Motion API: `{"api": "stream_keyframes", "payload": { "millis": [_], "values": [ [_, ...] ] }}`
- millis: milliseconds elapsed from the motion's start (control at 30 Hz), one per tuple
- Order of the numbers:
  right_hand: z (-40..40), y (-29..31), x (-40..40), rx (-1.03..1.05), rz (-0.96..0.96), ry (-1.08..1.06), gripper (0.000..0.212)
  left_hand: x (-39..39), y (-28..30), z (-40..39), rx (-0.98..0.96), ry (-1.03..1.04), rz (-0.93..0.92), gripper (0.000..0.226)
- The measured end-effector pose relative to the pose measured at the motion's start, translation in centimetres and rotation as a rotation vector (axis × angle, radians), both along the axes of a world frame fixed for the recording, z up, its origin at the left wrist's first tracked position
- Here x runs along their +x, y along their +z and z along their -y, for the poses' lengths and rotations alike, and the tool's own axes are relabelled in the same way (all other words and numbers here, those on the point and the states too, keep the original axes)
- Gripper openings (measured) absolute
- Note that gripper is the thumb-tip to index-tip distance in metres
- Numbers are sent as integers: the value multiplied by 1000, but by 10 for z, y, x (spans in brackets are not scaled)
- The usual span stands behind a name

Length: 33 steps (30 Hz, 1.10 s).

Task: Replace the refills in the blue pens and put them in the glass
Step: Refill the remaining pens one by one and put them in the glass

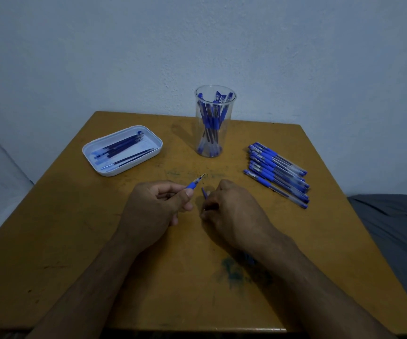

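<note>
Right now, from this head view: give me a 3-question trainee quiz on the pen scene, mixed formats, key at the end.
1. True or false: the glass already holds blue pens.
2. Multiple choice: the white tray of refills sits where relative to the glass? A) its left B) its right C) behind it
3. Short answer: what does the left hand hold?

Key:
1. True.
2. A. The pile of pens lies on the right.
3. A pen, blue grip and tip pointing away, pinched in its fingers. The right hand holds a small blue part; which part is unclear.
</note>
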State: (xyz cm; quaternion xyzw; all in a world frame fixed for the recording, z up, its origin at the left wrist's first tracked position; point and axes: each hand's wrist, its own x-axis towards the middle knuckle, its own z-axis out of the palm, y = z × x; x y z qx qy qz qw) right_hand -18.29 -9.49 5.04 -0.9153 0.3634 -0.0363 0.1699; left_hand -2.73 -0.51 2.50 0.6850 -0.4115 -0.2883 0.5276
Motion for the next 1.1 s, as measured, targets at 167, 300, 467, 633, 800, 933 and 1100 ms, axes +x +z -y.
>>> {"api": "stream_keyframes", "payload": {
  "millis": [167, 300, 467, 633, 800, 933, 1100],
  "values": [
    [2, -1, 0, -4, 1, -10, 20, -2, 1, -1, -8, -15, 6, 14],
    [4, -2, 0, 1, 9, -7, 21, -2, 1, -1, -21, -17, -6, 12],
    [10, -6, -3, 5, 111, -5, 27, -4, 4, -2, -29, -27, -43, 16],
    [12, 1, -10, 660, 773, -176, 14, -7, 7, -3, -67, -45, -60, 21],
    [3, -3, -1, 764, 969, -285, 13, -9, 7, -3, -83, -47, -68, 25],
    [2, 1, -1, 744, 1040, -322, 15, -6, 3, -3, -74, -30, -64, 22],
    [11, 14, -4, 738, 1316, -506, 18, -5, 1, -2, -30, -31, 7, 13]
  ]
}}
